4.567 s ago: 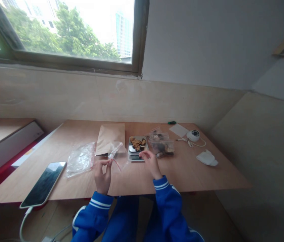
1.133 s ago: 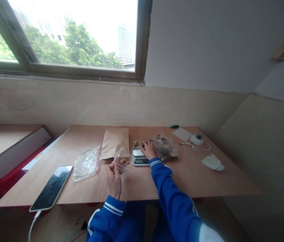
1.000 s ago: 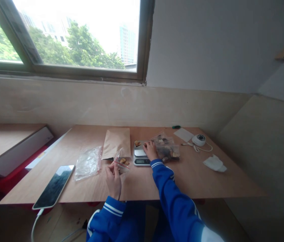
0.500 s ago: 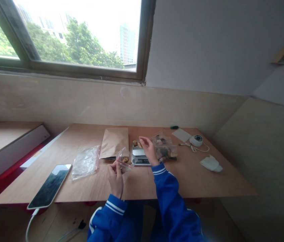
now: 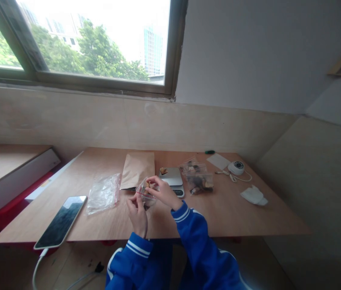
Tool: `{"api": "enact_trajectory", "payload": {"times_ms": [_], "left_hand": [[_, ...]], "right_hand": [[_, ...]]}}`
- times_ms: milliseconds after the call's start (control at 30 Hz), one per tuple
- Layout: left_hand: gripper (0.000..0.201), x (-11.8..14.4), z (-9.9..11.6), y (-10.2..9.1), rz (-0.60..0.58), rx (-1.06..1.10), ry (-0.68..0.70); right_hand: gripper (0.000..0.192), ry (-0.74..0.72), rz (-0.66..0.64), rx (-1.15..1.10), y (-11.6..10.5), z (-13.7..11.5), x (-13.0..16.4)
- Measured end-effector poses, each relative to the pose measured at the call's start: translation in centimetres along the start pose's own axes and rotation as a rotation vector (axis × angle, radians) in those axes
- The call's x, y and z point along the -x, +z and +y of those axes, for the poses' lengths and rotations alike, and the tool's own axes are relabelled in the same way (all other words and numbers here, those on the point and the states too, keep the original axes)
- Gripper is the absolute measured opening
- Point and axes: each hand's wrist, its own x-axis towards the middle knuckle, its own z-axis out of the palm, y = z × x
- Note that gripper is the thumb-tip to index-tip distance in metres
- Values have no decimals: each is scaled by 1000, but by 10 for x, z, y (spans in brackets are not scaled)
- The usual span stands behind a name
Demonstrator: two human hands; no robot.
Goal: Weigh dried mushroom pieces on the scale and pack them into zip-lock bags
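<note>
My left hand [image 5: 137, 212] pinches the near edge of a small clear zip bag [image 5: 145, 193] with a red seal strip, held just above the wooden table [image 5: 237, 213]. My right hand [image 5: 162, 191] is at the bag's mouth, fingertips closed on brown dried pieces there. Just behind stands a small silver kitchen scale [image 5: 172, 177] with one or two brown pieces left at its far left corner. To the right of the scale lie clear bags of dark dried pieces [image 5: 198, 177].
A brown paper pouch [image 5: 137, 170] lies left of the scale, and a pile of empty clear bags [image 5: 103, 193] further left. A phone [image 5: 61, 220] on a cable sits at the front left edge. A white round device [image 5: 235, 166], a card and a tissue [image 5: 253, 196] lie at right.
My right hand has come back from the scale to the mouth of the small bag with dried pieces. The scale's platform now shows far fewer pieces than several seconds ago.
</note>
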Motion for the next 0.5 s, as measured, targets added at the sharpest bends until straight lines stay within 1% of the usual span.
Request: {"api": "enact_trajectory", "payload": {"times_ms": [100,167,233,267,300,333,400,500], "left_hand": [[38,2,1,1,-12,44,-9],[38,2,2,1,2,48,-10],[37,1,2,0,13,53,-16],[36,1,2,0,15,66,-23],[36,0,3,-1,14,86,-31],[35,0,3,-2,13,108,-37],[34,1,4,-4,19,129,-33],[35,3,7,-10,32,79,-10]], "right_hand": [[21,-103,14,86,0,0,-2],[20,-148,101,104,-4,4,-7],[24,-141,235,147,-11,17,-17],[26,-114,289,194,-15,27,-23],[27,-73,313,262,-19,39,-30],[26,-18,306,354,-22,51,-36],[24,104,205,558,-24,76,-47],[20,188,144,646,-19,101,-55]]}}
